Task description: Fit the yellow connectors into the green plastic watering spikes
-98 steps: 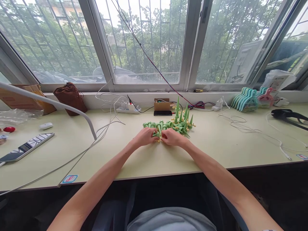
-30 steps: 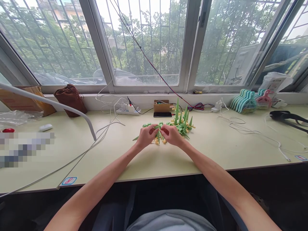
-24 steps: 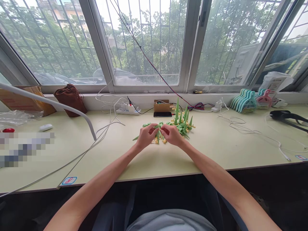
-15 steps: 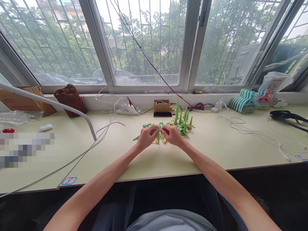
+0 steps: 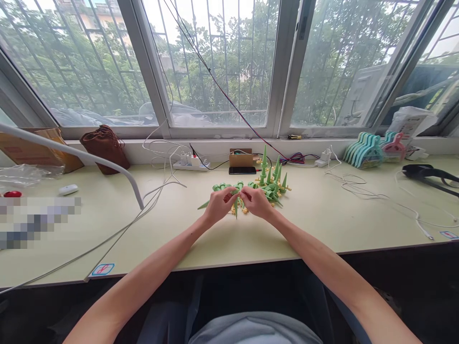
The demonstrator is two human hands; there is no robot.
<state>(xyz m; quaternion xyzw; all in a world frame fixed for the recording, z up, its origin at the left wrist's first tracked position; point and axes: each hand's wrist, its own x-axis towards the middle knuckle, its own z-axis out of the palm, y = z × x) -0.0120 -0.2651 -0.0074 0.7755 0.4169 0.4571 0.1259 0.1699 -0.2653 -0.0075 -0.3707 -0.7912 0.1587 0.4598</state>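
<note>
At the middle of the desk my left hand (image 5: 219, 203) and my right hand (image 5: 255, 199) meet, fingertips pinched together. A green plant watering spike (image 5: 235, 208) points down between them, and my left fingers appear closed on its upper part. Whatever sits in my right fingertips is too small and covered to make out. Yellow valve pieces (image 5: 245, 209) lie just under the hands. Left of them, more green spike parts (image 5: 203, 205) lie on the desk. Beyond my right hand is a pile of green spikes (image 5: 275, 188) with yellow valves, several standing point up.
A phone (image 5: 242, 170) lies before a small cardboard box (image 5: 241, 158). White cables (image 5: 143, 210) cross the desk (image 5: 172, 239) on the left, beneath a white curved arm (image 5: 118, 167). A power strip (image 5: 191, 165), brown pouch (image 5: 106, 152), clothes hangers (image 5: 364, 152) and black glasses-like object (image 5: 426, 173) sit around.
Both hands stay almost in place, still pinched together, with at most a tiny shift of the fingers. The spikes on the desk have not moved.
</note>
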